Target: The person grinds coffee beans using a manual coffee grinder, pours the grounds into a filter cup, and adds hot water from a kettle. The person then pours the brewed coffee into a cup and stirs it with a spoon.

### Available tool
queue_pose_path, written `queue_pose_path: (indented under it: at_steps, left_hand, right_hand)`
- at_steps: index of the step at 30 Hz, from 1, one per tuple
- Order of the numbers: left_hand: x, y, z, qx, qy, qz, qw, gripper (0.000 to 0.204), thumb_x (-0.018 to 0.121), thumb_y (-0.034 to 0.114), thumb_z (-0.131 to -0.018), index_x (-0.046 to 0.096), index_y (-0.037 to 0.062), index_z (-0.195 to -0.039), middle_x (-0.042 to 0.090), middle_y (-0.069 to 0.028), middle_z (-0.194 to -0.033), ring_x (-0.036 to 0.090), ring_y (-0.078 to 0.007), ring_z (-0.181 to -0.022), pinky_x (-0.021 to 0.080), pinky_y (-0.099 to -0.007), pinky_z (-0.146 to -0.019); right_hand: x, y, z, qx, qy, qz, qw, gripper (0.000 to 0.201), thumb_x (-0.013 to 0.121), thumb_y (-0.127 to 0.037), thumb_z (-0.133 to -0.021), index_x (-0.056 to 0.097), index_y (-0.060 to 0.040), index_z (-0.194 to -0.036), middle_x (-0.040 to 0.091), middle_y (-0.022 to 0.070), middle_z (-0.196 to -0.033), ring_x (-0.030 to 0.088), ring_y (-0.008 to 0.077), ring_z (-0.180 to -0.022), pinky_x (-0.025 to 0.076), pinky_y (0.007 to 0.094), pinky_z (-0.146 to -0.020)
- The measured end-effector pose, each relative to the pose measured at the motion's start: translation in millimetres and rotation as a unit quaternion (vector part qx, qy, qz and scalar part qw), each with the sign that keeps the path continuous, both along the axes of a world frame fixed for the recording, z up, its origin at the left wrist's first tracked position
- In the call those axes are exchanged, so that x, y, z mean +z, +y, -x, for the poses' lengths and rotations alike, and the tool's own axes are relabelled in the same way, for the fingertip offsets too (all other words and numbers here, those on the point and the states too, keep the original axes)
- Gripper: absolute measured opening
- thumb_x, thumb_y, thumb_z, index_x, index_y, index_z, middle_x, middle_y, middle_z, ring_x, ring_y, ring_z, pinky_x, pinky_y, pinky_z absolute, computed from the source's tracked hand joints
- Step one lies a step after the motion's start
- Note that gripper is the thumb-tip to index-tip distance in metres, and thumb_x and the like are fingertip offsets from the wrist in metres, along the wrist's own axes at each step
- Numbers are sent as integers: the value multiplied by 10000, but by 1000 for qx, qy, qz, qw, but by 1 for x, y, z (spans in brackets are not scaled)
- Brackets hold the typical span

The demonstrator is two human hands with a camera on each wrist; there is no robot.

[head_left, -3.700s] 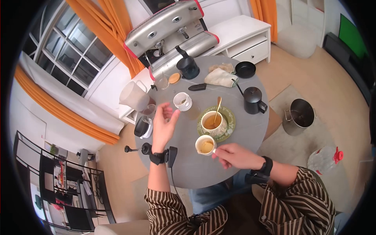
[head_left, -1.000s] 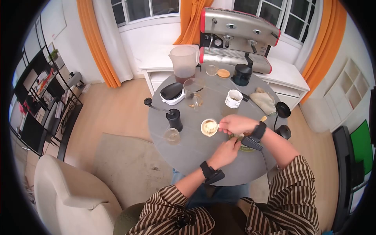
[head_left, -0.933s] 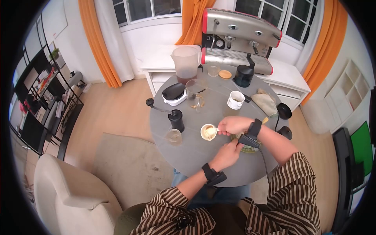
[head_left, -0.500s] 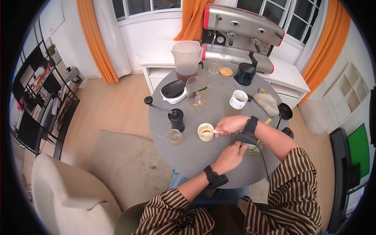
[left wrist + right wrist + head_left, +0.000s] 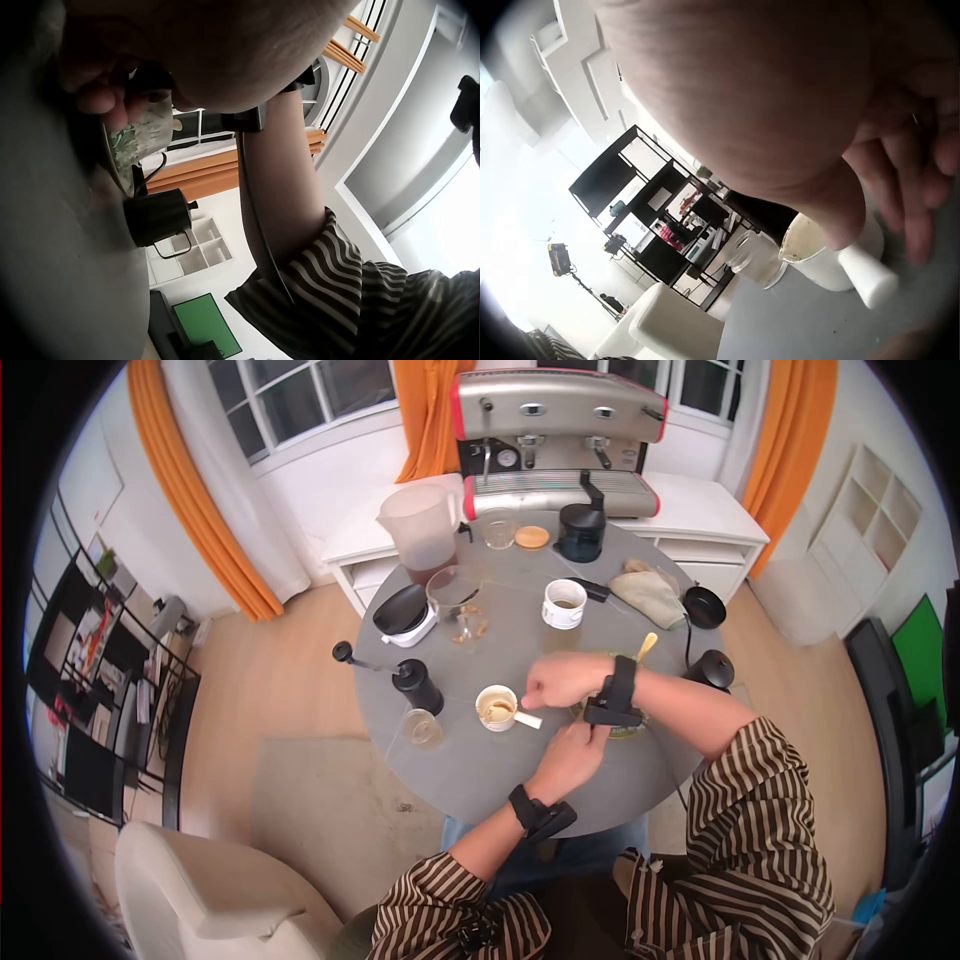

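A small white spouted cup (image 5: pixel 490 722) with pale brown residue stands on the grey table, its handle pointing right. Beside that handle is my right hand (image 5: pixel 568 678), its fingers loosely bent and off the cup; the right wrist view shows the thumb close to the handle of the cup (image 5: pixel 821 262). My left hand (image 5: pixel 568 762) reaches under the right wrist to the green plate (image 5: pixel 625 735). In the left wrist view its bent fingers (image 5: pixel 97 97) grip at the side of the floral cup (image 5: pixel 154 129); the exact hold is partly hidden. A golden spoon (image 5: pixel 648 645) rises behind my right wrist.
Left on the table are a black hand grinder (image 5: pixel 417 685), a glass (image 5: pixel 422 729), a scale (image 5: pixel 408 622) and a pitcher (image 5: pixel 418 535). A white cup (image 5: pixel 564 605), cloth (image 5: pixel 650 595) and black kettle (image 5: pixel 712 669) stand behind and right. An espresso machine (image 5: pixel 560 450) is at the back.
My right hand has let go of the small cup's handle and moved slightly off it; the cup rests on the table. My left hand stays by the green plate. The head view has shifted.
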State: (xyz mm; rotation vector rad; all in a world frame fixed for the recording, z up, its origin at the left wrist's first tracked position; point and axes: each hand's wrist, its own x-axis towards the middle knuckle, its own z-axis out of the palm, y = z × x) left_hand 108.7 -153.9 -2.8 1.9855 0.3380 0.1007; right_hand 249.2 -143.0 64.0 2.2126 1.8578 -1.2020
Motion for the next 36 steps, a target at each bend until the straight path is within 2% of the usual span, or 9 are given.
queue_pose_path:
  at_steps: [2,4,5,9,12,13,20,27,36]
  left_hand:
    - [-1,-2,-2,6,-16,4,1000,413,425,377,-1055,580,-5,-1081,673,-297,-943,612,-521,-946,475,-578,-822]
    - [-3,0,-6,16,-35,9,999,432,424,397,-1057,578,-6,-1062,670,-293,-945,613,-518,-941,478,-566,-812]
    - [-3,1,-7,18,-16,16,1000,452,420,417,-1062,576,-3,-1009,659,-213,-876,625,-408,-851,482,-486,-768]
    - [-21,4,-16,25,-16,42,999,473,414,439,-1070,568,15,-927,601,-70,-777,578,-200,-721,469,-352,-696]
    - [-12,4,-16,20,16,36,999,508,375,442,-1071,572,-10,-948,648,-238,-902,622,-437,-900,468,-473,-793]
    - [-12,4,-18,14,19,31,999,508,375,442,-1071,572,-10,-948,648,-238,-902,622,-437,-900,468,-473,-793]
    - [-28,8,-19,37,14,91,995,494,359,432,-1076,536,14,-884,555,-123,-761,545,-272,-714,446,-395,-701]
    - [-16,0,-13,75,3,199,977,423,381,424,-1093,504,70,-898,477,7,-807,430,-99,-705,400,-273,-651]
    - [-8,11,-3,65,-30,249,966,353,401,394,-1098,481,101,-918,463,15,-862,360,-74,-709,341,-231,-637]
  right_hand:
    - [17,-26,-10,-90,-26,-233,968,306,667,-278,-933,714,20,-979,706,174,-804,680,310,-771,528,401,-745]
    - [47,-55,-23,-151,-42,-300,941,330,683,-290,-920,709,21,-1027,720,200,-887,702,356,-880,547,423,-818]
    - [50,-72,-34,-171,-71,-370,911,342,690,-295,-915,709,23,-1039,711,199,-953,682,358,-933,532,428,-853]
    - [32,-130,-60,-244,-265,-413,836,429,723,-287,-896,650,43,-1160,674,240,-1023,625,376,-1052,485,430,-953]
    - [2,-144,-68,-262,-237,-364,862,471,725,-286,-899,618,56,-1204,682,263,-1022,649,382,-1033,499,444,-928]
    - [-1,-146,-69,-275,-175,-341,882,471,724,-289,-901,618,63,-1197,689,266,-1016,662,380,-1021,504,449,-920]
    - [18,-149,-49,-322,39,-437,839,226,671,-175,-931,671,13,-1056,717,222,-893,701,385,-844,551,424,-761]
    - [22,-167,-34,-218,-201,-444,845,135,655,-149,-930,685,-18,-936,680,195,-765,675,386,-736,548,443,-667]
    - [19,-165,-27,-203,-160,-514,818,150,652,-164,-945,683,-19,-959,683,185,-780,677,382,-729,549,442,-645]
